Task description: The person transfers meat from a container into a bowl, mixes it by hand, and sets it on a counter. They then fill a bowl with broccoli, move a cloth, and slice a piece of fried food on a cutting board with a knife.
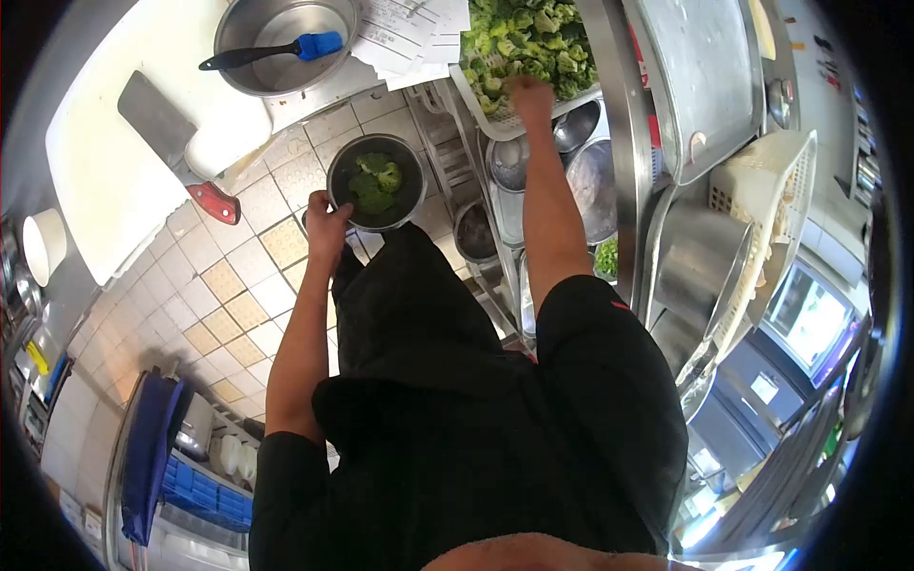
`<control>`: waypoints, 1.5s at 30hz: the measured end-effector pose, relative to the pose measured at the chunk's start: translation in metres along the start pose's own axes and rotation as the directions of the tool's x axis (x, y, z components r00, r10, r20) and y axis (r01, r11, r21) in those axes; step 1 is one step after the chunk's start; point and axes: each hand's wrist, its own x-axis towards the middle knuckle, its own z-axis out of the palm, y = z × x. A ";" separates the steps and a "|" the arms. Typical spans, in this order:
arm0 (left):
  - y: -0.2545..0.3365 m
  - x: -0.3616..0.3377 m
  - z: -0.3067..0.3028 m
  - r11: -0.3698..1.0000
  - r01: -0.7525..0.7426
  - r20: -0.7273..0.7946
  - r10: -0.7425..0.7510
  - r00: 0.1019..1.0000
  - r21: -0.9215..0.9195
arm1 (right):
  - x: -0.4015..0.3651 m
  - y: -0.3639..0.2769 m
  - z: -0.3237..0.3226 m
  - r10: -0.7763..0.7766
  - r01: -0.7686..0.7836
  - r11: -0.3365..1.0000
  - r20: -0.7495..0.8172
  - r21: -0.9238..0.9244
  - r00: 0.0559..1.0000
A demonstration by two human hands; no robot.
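My left hand (326,226) grips the rim of a round metal bowl (414,205), thumb over the edge and fingers below. Several green broccoli florets (374,183) lie at the bottom of this bowl. To the right, my right hand (530,97) reaches into a white perforated basket (490,119) heaped with cut broccoli (533,43). Its fingers are curled closed among the florets at the basket's near side, and their tips are partly hidden.
On the left counter are a white cutting board (81,162), a cleaver (157,114) with a red handle and a metal pot (233,43) with a blue brush (319,45) across it. Paper slips (405,38) lie beside it. Metal containers (595,190) stand under the basket.
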 end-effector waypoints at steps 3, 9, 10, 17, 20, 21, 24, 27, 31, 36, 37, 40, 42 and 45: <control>-0.027 0.005 -0.012 1.000 0.006 -0.023 -0.006 1.000 0.019 | 0.014 0.016 -0.012 0.113 -0.119 0.993 -0.230 -0.012 0.967; -0.009 -0.014 -0.033 0.993 0.090 -0.046 -0.093 0.995 -0.079 | 0.039 0.047 -0.004 0.013 -0.058 0.984 -0.258 -0.168 0.966; -0.009 -0.016 -0.034 0.993 0.089 -0.066 -0.094 0.993 -0.075 | 0.036 0.042 -0.005 0.015 -0.046 0.985 -0.185 -0.165 0.983; -0.034 -0.008 -0.035 0.973 0.139 -0.030 -0.147 0.989 -0.185 | -0.014 -0.008 -0.001 -0.017 0.128 0.903 0.263 -0.411 0.965; -0.036 -0.007 -0.029 0.956 0.174 -0.022 -0.184 0.983 -0.234 | -0.033 -0.030 -0.012 -0.043 0.144 0.921 0.274 -0.361 0.961; -0.040 -0.006 -0.027 0.954 0.175 -0.024 -0.186 0.982 -0.242 | -0.025 -0.014 -0.004 -0.069 0.160 0.926 0.263 -0.343 0.962; -0.050 -0.002 -0.027 0.955 0.193 0.019 -0.194 0.981 -0.223 | -0.009 -0.001 -0.019 -0.051 0.037 0.971 -0.050 -0.235 0.997; -0.047 -0.007 -0.029 0.949 0.160 0.012 -0.163 0.987 -0.272 | 0.011 0.019 -0.038 -0.063 0.004 0.969 -0.231 -0.247 0.971; -0.039 -0.010 -0.030 0.975 0.168 -0.038 -0.175 0.984 -0.146 | 0.016 0.031 -0.042 -0.137 0.114 0.975 -0.115 -0.189 0.984; -0.054 -0.006 -0.037 0.961 0.181 -0.029 -0.191 0.981 -0.208 | 0.001 -0.001 -0.021 -0.011 0.091 0.976 0.373 -0.197 0.928; -0.061 -0.005 -0.038 0.971 0.154 -0.042 -0.164 0.985 -0.184 | -0.007 -0.014 -0.020 -0.003 0.064 0.992 0.491 -0.108 0.871; -0.068 0.000 -0.039 0.989 0.097 -0.063 -0.105 0.992 -0.113 | -0.027 -0.004 0.020 -0.200 0.272 0.910 0.242 -0.313 0.949; -0.052 -0.003 -0.037 0.993 0.099 -0.068 -0.104 0.992 -0.066 | -0.024 -0.009 0.011 -0.158 0.239 0.943 0.321 -0.230 0.934; -0.046 -0.005 -0.035 0.995 0.054 -0.076 -0.061 0.995 -0.082 | -0.029 -0.024 -0.014 0.013 -0.029 0.999 0.324 0.044 0.946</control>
